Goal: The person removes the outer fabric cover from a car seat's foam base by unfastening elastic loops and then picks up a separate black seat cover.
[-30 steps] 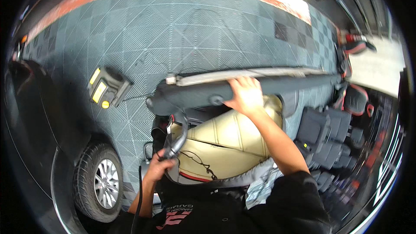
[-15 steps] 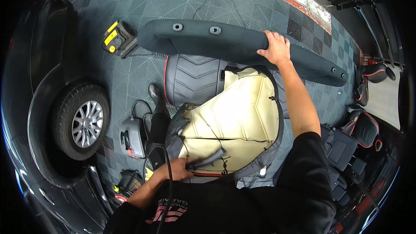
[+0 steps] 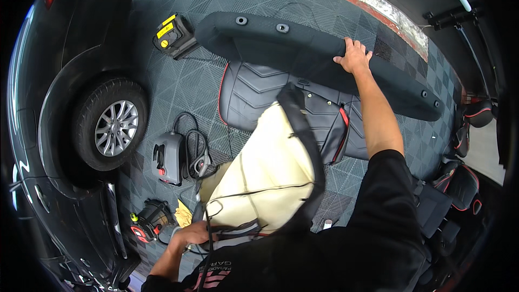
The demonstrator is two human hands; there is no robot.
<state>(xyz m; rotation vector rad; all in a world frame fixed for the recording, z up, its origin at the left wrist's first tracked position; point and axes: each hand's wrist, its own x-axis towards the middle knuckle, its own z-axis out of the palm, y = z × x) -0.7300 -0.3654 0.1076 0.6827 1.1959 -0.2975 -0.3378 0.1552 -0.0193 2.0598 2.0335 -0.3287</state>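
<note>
Black sleeves (image 3: 386,200) fill the bottom of the frame, and from them both bare forearms reach upward. At lower left I see the left hand (image 3: 193,233) held low by the person's waist, its fingers closed around a slim dark tool (image 3: 240,229); the tool's blurred far end points right, over the lower part of a cream-backed cover (image 3: 265,162). That cover takes up the middle of the frame, above and to the right of this hand, its dark border standing along the right side. Left of centre, on the tiled floor (image 3: 178,86), stands a grey machine (image 3: 169,157). Beyond the cover lies a black quilted panel (image 3: 248,94) edged in red. Farther out, the right arm stretches nearly straight up the frame, the right hand (image 3: 355,57) clamped over the top edge of a long dark seat back (image 3: 308,54), thumb spread to the left. The seat back slants from upper left of centre down toward the right. A black-and-yellow machine (image 3: 175,37) sits past its left end.
</note>
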